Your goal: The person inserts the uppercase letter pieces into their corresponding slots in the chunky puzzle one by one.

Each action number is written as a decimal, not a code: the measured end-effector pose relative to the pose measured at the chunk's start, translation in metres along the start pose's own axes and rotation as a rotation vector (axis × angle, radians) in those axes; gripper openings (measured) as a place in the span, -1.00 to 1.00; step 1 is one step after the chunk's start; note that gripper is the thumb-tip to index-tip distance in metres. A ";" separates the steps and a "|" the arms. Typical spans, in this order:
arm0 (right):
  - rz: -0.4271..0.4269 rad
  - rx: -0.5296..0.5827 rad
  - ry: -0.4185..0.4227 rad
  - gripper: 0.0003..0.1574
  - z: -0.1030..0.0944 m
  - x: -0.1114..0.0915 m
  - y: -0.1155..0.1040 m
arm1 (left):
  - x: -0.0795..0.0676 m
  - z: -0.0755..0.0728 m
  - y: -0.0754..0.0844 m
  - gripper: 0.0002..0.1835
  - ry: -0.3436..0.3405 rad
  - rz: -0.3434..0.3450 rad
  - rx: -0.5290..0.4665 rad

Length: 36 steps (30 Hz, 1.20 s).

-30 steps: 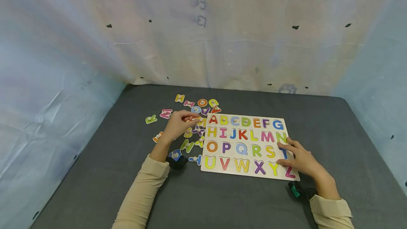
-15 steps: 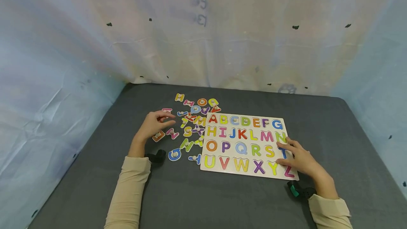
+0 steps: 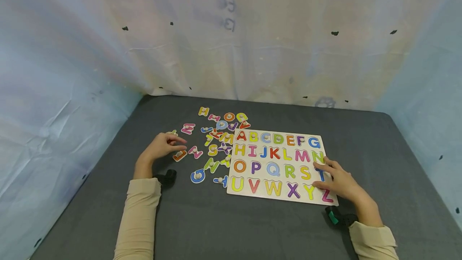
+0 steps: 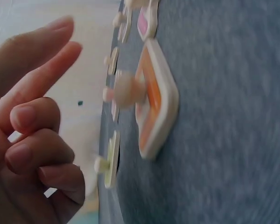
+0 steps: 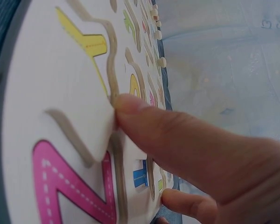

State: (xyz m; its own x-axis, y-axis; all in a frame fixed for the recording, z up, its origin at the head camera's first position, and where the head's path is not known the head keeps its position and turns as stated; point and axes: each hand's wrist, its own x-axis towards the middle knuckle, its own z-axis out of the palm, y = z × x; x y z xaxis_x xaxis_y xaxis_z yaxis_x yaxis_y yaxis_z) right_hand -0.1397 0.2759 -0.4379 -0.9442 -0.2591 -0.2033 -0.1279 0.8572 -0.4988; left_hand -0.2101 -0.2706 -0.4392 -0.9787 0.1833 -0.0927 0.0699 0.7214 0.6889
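My left hand hovers over the loose letter pieces, index finger and thumb apart and nothing between them. Just under its fingertips lies an orange letter piece, whose round wooden knob faces the hand in the left wrist view. A green letter piece is partly hidden behind the fingers. My right hand rests on the right side of the alphabet puzzle board. Its thumb touches the board between the Y and Z slots, and its fingers partly cover the T slot.
Several loose letter pieces with knobs lie left of the board, among them a blue G, a blue T and a pink M. Knobbed pieces, such as the red A, sit in the board's top row. A pale curtain hangs behind the table.
My left hand has moved left from the pile beside the board to the orange piece, uncovering the pieces there. The right hand stays on the board.
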 end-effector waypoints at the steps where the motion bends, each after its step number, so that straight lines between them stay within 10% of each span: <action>1: 0.001 0.003 -0.001 -0.02 0.000 0.000 0.000 | -0.001 -0.001 -0.002 -0.67 -0.009 -0.010 0.006; 36: 0.006 0.002 -0.005 0.03 0.000 0.001 0.002 | -0.009 -0.005 -0.017 -0.67 -0.045 -0.123 0.075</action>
State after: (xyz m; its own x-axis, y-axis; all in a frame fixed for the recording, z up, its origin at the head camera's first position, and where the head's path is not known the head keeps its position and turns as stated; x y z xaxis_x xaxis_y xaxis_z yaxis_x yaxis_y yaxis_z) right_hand -0.1409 0.2773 -0.4387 -0.9436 -0.2556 -0.2103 -0.1213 0.8582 -0.4988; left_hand -0.2032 -0.2883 -0.4465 -0.9712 0.1187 -0.2065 -0.0344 0.7880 0.6147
